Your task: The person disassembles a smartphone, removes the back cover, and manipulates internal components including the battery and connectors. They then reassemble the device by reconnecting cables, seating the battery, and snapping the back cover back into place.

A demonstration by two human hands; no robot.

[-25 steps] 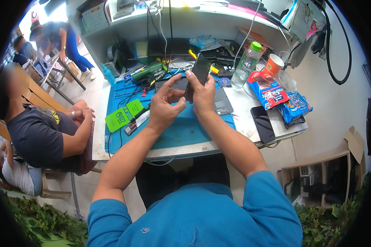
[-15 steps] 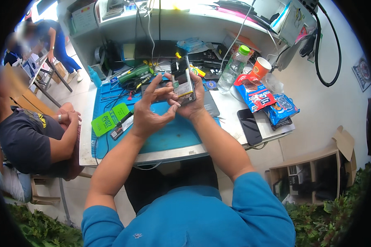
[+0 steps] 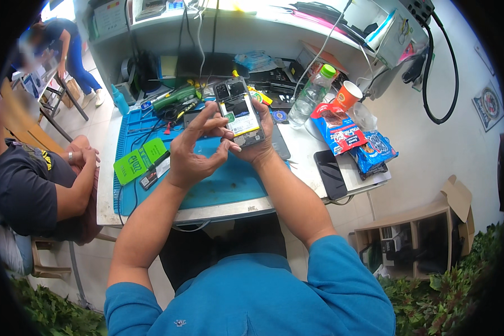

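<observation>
A smartphone [image 3: 242, 115] with its back cover off lies tilted in my right hand [image 3: 261, 143], above the work mat. Its white battery with a yellow lower edge, a small green piece and the camera block at the top show. My right fingers wrap round the phone's right side and underside. At its lower left edge is my left hand [image 3: 193, 148], fingers curved and thumb apart from them. Its fingertips are close to the edge; whether they touch it is hard to make out. The blue work mat [image 3: 224, 189] spreads beneath both hands.
Left on the mat lie a green box [image 3: 141, 161] and cables; a green tool [image 3: 173, 98] sits behind. To the right stand a bottle [image 3: 312, 96] and a paper cup [image 3: 347, 95], near snack packs [image 3: 341, 130] and a black phone [image 3: 330, 175]. A person [image 3: 36, 185] sits at left.
The phone has turned so that its opened back faces up more fully. My right hand still holds it, and my left hand stays at its lower left edge. The whole view has shifted slightly.
</observation>
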